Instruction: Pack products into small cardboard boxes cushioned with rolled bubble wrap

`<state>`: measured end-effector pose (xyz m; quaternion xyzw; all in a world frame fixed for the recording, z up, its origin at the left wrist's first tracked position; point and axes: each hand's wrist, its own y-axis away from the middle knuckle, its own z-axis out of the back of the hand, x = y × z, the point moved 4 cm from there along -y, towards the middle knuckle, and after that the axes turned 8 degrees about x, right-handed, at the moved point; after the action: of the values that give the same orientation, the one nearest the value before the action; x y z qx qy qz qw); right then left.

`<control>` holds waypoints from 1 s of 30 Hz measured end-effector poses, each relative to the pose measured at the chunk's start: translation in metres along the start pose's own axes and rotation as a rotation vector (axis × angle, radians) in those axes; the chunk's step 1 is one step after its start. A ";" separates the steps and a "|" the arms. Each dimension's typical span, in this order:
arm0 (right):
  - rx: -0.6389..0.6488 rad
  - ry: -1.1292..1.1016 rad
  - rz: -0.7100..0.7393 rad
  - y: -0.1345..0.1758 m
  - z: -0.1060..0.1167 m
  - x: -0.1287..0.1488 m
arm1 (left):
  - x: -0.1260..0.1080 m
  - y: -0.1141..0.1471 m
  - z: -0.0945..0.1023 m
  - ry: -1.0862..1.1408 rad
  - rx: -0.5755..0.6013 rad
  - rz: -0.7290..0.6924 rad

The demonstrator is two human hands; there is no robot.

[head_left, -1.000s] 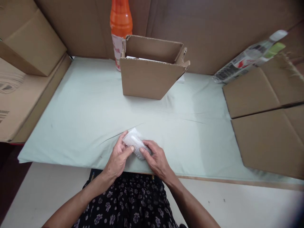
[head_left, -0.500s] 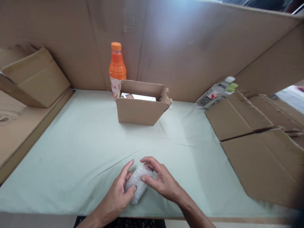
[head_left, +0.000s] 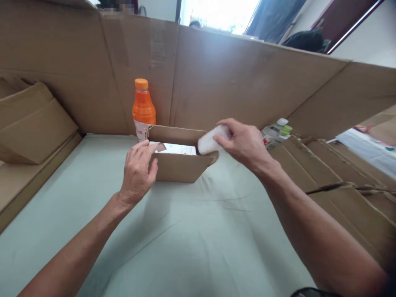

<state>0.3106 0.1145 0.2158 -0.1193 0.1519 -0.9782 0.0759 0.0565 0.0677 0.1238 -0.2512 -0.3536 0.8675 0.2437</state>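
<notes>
Presently, our right hand (head_left: 244, 142) grasping a blurred white bundle (head_left: 210, 141) at the right end of the carton (head_left: 177, 168), our left hand (head_left: 138, 169) at its left end, grip unclear, white box (head_left: 182, 149) inside.

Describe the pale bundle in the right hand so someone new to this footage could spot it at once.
On the pale green table cover stands an open cardboard box. At the box's right end, the right hand grips the whitish bundle. Its rounded, roll-like shape sets it apart from the flat-sided white carton inside the box.
</notes>
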 end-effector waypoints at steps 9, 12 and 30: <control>0.628 0.354 -0.028 -0.026 -0.054 0.027 | 0.001 0.003 -0.015 0.029 -0.040 0.035; 0.716 0.273 -0.013 -0.024 -0.057 0.024 | 0.002 0.002 -0.015 0.032 -0.024 0.020; 0.572 0.072 0.089 -0.026 -0.047 0.006 | -0.001 0.005 -0.008 0.032 -0.054 0.002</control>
<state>0.2904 0.1509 0.1820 -0.0512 -0.1227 -0.9807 0.1437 0.0610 0.0674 0.1154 -0.2720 -0.3727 0.8536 0.2418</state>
